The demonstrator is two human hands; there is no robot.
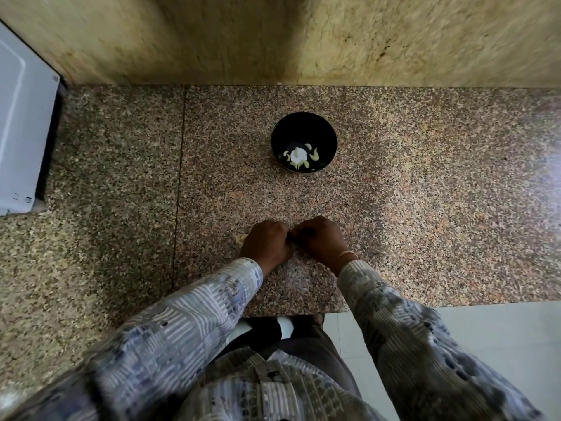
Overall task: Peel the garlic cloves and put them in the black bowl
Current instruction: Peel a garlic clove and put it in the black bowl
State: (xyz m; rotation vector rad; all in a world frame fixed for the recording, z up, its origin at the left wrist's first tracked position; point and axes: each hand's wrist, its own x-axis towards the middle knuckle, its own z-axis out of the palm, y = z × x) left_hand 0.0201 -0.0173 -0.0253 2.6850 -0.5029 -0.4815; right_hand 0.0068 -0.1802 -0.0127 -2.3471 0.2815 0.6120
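Both hands are curled with knuckles up, the left hand (265, 243) and right hand (321, 240) meeting fingertip to fingertip low over the bench (425, 177). Whatever they pinch is hidden beneath the fingers, so a clove between them cannot be confirmed. The pose suggests peeling is under way. The black bowl (331, 138) stands well ahead of the hands, with several peeled cloves (300, 156) in its bottom. Next, the bared clove would need carrying forward and dropping into the bowl.
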